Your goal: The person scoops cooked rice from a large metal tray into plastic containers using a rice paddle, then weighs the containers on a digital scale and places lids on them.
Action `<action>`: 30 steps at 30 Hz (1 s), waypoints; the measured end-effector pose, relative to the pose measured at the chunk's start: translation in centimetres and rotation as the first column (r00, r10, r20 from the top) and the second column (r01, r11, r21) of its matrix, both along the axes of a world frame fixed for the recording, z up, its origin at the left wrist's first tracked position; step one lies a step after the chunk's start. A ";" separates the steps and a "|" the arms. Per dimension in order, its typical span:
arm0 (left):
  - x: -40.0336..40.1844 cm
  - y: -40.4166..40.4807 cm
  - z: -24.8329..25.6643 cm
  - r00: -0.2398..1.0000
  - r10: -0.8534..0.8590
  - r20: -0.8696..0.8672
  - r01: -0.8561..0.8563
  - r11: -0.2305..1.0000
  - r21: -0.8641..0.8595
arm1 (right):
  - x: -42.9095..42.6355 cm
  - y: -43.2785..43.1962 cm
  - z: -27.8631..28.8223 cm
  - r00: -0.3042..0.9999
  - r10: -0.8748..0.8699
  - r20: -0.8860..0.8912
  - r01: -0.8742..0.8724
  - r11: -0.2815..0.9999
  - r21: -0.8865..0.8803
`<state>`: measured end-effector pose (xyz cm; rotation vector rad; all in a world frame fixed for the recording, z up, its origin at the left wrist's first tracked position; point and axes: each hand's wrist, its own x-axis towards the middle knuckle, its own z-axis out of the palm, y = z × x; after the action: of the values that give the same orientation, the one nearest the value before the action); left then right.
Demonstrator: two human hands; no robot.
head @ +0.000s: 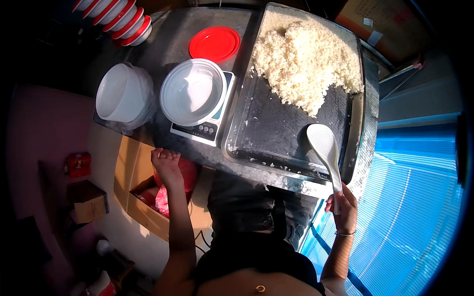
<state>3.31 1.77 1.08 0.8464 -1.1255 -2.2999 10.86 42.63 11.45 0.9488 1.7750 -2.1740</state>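
Observation:
My right hand [343, 207] holds a white plastic rice paddle [324, 146] by its handle, with its blade over the near right part of a dark metal tray [274, 125]. Cooked white rice [305, 63] is heaped in the tray's far part, and loose grains lie along its near edge. Left of the tray, a white plastic bowl [193, 92] rests on a digital kitchen scale [196, 134]. Behind the bowl lies a red plastic lid [214, 43]. My left hand [166, 162] is just off the table's near edge, below the scale, fingers loosely curled, and nothing shows in it.
White containers [120, 92] in a clear plastic bag stand at the table's left end. A leaning stack of bowls with red lids [127, 24] is at the back left. Below the table, an open cardboard box [142, 218] holds red packages. Blue corrugated sheeting [407, 199] is at right.

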 end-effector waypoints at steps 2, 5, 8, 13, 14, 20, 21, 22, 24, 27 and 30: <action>0.0 -0.3 0.5 1.000 0.023 0.006 -0.023 1.000 -0.017 | -0.6 -1.1 -0.1 0.999 -0.016 0.033 0.016 1.000 0.019; 0.0 -1.0 0.4 0.999 0.040 0.009 -0.040 0.999 0.005 | -2.3 -0.9 -2.2 0.998 0.040 0.039 -0.030 0.974 -0.223; 0.0 -1.3 0.2 0.999 0.040 0.007 -0.040 0.999 0.035 | -6.0 -2.4 -4.1 0.999 0.015 -0.046 -0.028 0.951 -0.309; -0.5 -0.5 -0.1 1.000 0.003 -0.015 -0.001 0.993 0.115 | -12.5 -3.5 -6.0 0.977 -0.011 -0.212 -0.031 0.981 -0.194; -0.4 -0.5 -0.1 1.000 -0.015 -0.018 0.016 0.994 0.104 | -13.0 -3.6 -6.1 0.976 -0.017 -0.219 -0.029 0.978 -0.208; 0.2 -1.4 -0.5 0.995 -0.104 0.002 0.104 0.995 -0.006 | -12.7 -4.6 -5.2 0.971 -0.050 -0.232 -0.002 0.976 -0.219; 0.0 -1.4 -0.3 0.993 -0.106 0.047 0.108 0.993 -0.039 | -12.5 -4.7 -5.0 0.971 -0.056 -0.231 0.002 0.974 -0.228; -0.5 -1.7 -0.7 0.984 -0.174 0.018 0.175 0.983 -0.055 | -12.4 -4.6 -4.9 0.971 -0.058 -0.233 0.005 0.975 -0.221; -1.6 -1.0 -0.3 0.979 -0.197 0.048 0.200 0.977 -0.076 | -12.2 -4.2 -4.8 0.970 -0.063 -0.235 0.010 0.975 -0.222; -3.8 -0.7 0.2 0.959 -0.261 0.108 0.272 0.957 -0.105 | -12.1 -4.2 -4.3 0.971 -0.058 -0.232 0.007 0.977 -0.214; -6.0 -0.1 0.7 0.929 -0.336 0.156 0.354 0.930 -0.102 | -11.9 -4.1 -4.1 0.972 -0.072 -0.223 0.018 0.972 -0.234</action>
<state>-2.69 1.63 1.76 0.8190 -1.5761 -2.4406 -1.01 38.50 7.30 0.7146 1.5529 -2.5410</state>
